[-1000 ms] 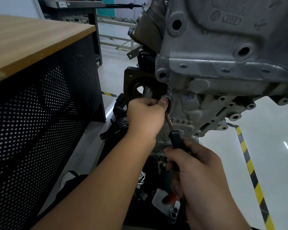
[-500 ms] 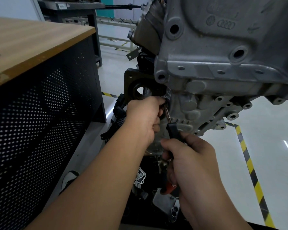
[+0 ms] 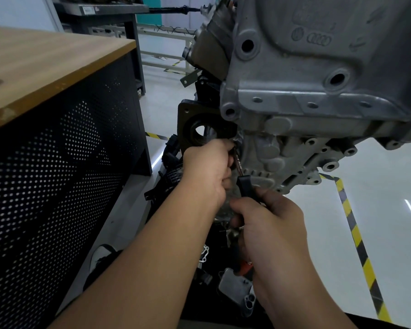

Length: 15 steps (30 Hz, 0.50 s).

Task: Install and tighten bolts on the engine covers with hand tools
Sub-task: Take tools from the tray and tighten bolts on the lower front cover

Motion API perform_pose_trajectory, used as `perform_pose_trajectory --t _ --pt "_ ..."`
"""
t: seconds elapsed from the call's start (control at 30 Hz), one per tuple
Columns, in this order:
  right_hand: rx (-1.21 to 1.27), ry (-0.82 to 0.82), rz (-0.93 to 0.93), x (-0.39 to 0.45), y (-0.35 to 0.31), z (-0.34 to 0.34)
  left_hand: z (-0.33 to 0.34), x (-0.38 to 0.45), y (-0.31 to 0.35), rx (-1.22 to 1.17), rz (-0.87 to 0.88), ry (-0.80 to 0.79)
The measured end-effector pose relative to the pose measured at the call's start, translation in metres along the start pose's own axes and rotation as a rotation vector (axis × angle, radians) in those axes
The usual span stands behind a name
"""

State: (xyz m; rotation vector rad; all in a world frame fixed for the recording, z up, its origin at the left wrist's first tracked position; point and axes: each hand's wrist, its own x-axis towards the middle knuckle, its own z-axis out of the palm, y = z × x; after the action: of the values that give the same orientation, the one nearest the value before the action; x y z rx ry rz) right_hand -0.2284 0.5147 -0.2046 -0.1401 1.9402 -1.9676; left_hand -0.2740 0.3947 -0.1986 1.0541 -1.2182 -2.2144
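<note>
Both forearms reach up and away from the camera toward the underside of a grey cast engine block [image 3: 318, 96] that fills the upper right of the view. The left hand [image 3: 207, 172] is raised higher, its back turned toward the camera, fingers curled in around the thin metal shaft of a screwdriver [image 3: 241, 176] just below where the tip meets the ribbed engine cover [image 3: 273, 157]; the contact point itself and any bolt there are hidden by the fingers. The right hand [image 3: 271, 224] sits lower and nearer, wrist bent slightly, fingers and thumb wrapped firmly round the black handle, whose top collar sticks up above the thumb; a bit of red-orange handle shows beneath the palm. The tool leans from lower right up to upper left, its shaft running between the two hands, which nearly touch.

To the left stands a workbench [image 3: 45, 67] with a wooden top and a black perforated side panel. Below the hands, dark engine parts lie on a low stand, among them a small grey metal housing [image 3: 237, 290] and a thin gasket [image 3: 204, 255]. A shoe [image 3: 102, 255] shows near the bench's foot. Yellow-and-black floor tape [image 3: 356, 229] runs along the glossy floor on the right.
</note>
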Motion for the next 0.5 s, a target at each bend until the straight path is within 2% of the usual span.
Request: perform_pose_trajectory --t 0.2,0.37,0.5 --pt "-0.024 0.018 -0.033 0.0022 0.0025 0.0002 -0.0003 0.0030 0.0009 0.045 0.082 0.033" --pt "-0.053 0.035 -0.052 0.0043 0.0056 -0.0003 -0.0020 0.0024 0.0022 0.009 0.006 0.007" --pt "-0.057 0.039 -0.060 0.0049 0.0071 0.0003 -0.0017 0.0044 0.0034 0.048 0.043 0.023"
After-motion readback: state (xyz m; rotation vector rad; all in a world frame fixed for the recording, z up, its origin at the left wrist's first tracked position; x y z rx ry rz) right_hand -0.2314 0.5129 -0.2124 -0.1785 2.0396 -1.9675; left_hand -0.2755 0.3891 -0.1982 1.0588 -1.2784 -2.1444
